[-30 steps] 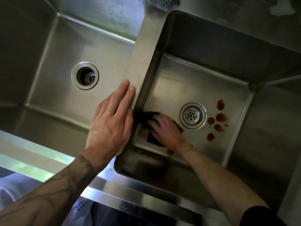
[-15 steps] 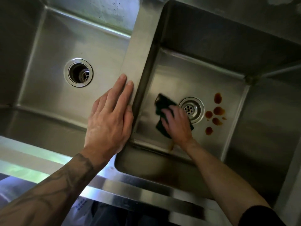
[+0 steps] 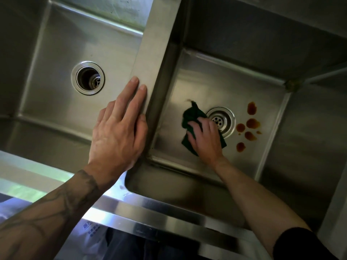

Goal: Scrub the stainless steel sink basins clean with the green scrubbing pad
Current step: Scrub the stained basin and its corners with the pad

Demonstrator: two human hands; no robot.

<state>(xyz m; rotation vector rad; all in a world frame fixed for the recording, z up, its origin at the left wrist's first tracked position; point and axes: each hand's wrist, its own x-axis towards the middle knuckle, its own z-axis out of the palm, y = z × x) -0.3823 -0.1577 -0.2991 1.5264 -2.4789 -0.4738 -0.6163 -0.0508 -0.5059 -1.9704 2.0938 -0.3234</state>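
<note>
My right hand (image 3: pixel 206 141) is down in the right basin (image 3: pixel 216 81), holding the dark green scrubbing pad (image 3: pixel 191 115) against the floor with fingers bent over it. The pad lies just left of the strainer drain (image 3: pixel 226 119) and overlaps its rim; one corner sticks up. Several brown stains (image 3: pixel 252 123) sit on the floor right of the drain, apart from the pad. My left hand (image 3: pixel 116 132) rests flat, fingers straight, on the divider (image 3: pixel 155 44) between the basins. The left basin (image 3: pixel 56 81) has nothing in it.
The left basin has an open round drain (image 3: pixel 87 78). A shiny steel front rim (image 3: pixel 150 209) runs across the near edge. The right basin's far right corner (image 3: pixel 292 85) shows brownish grime. Below the rim a white printed bag (image 3: pixel 92 229) is partly visible.
My right hand slid the pad from the basin's near left corner rightward to the drain. My left hand stayed on the divider.
</note>
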